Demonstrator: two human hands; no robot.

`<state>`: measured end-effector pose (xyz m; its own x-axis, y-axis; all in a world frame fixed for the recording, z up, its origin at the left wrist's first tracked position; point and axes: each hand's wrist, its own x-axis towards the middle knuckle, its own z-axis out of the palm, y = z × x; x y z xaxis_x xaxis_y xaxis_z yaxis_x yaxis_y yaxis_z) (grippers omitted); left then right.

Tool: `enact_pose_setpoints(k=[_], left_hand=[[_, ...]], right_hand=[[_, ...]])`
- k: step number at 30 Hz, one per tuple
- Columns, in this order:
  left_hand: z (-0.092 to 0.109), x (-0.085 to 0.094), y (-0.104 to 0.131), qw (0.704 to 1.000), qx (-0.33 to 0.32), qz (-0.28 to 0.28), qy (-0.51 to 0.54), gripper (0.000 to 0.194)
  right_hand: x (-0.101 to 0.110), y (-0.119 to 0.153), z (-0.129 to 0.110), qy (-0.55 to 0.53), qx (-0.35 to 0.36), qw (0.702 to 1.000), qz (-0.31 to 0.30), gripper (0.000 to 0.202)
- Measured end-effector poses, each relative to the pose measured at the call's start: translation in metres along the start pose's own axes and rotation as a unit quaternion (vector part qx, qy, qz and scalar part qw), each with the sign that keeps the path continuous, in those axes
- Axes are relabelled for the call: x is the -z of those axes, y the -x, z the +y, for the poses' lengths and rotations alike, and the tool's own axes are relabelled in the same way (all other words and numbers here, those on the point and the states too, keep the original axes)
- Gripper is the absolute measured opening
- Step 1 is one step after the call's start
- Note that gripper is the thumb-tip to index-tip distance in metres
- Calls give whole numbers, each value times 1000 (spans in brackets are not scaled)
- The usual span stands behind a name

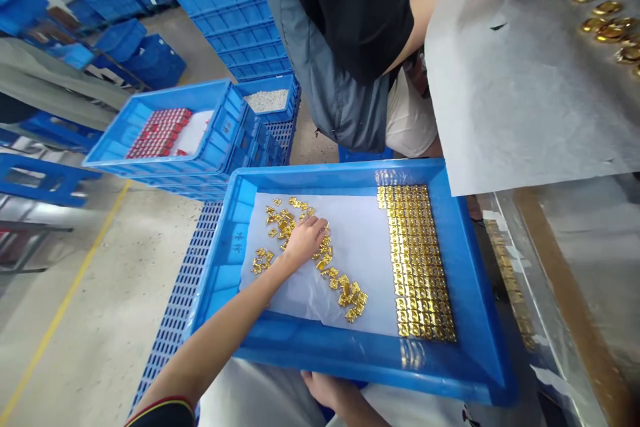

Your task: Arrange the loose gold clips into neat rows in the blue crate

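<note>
A blue plastic tray [360,350], lined with a white sheet [357,227], rests across my lap. My left hand [305,240] reaches into a loose heap of small shiny gold pieces [345,287], fingers curled down among them; its fingertips are hidden, so whatever they pinch cannot be made out. Along the tray's right side lie more gold pieces [420,263] in tight, even rows. At the near edge, my right hand [325,387] holds the tray from below, most of its fingers out of sight under the rim.
On the left, stacked blue crates [225,140] carry red-and-white pieces [160,133]. Beyond stands a crate of white bits [270,101]. A co-worker in a dark shirt [360,7] sits ahead, beside a white sheet [525,93] with gold oval pieces [607,8] at right.
</note>
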<state>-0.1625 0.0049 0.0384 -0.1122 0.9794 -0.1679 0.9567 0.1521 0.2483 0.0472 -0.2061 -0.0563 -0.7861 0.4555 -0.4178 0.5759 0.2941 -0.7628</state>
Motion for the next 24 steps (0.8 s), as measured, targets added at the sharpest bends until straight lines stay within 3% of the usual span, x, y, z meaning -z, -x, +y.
enact_pose_setpoints(k=[4,8,13,17,20,24], left_hand=[[-2,-4,8,997,-30,-69,-21,33],[4,-2,4,997,-25,-67,-14,27],[22,-3,-7,990,5,-9,144,28],[50,-20,-29,972,-1,-37,231,24],[64,-28,-46,977,-19,-53,204,20],[70,-25,-50,991,30,-27,129,28]], right_hand=[[-3,1,-1,-26,-38,998,-45,48],[-4,3,2,-28,-48,995,-81,43],[-24,8,13,25,-85,993,-74,43],[-38,11,20,11,-100,994,-37,44],[-35,14,23,-20,-103,994,-28,45],[-29,14,26,-53,-143,987,-57,40]])
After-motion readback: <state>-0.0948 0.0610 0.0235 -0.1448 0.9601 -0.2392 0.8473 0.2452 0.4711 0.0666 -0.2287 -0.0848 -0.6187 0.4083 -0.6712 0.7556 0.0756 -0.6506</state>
